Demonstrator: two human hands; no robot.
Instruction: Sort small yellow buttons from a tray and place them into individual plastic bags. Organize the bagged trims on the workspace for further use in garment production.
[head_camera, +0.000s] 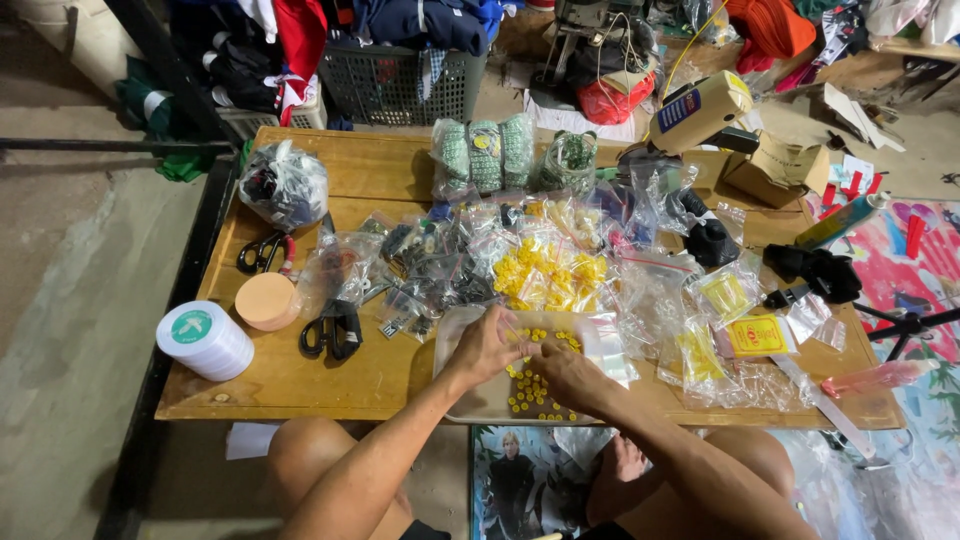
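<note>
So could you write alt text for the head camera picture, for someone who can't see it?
Seen from above, a person's left hand and right hand meet over a pale tray of small yellow buttons on a low wooden table. Behind lie many clear bags, black scissors and a white roll.

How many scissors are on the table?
2. Red-handled scissors lie at the table's left, beside the round orange block. Black scissors lie right of that block. Bags may hide more.
</note>
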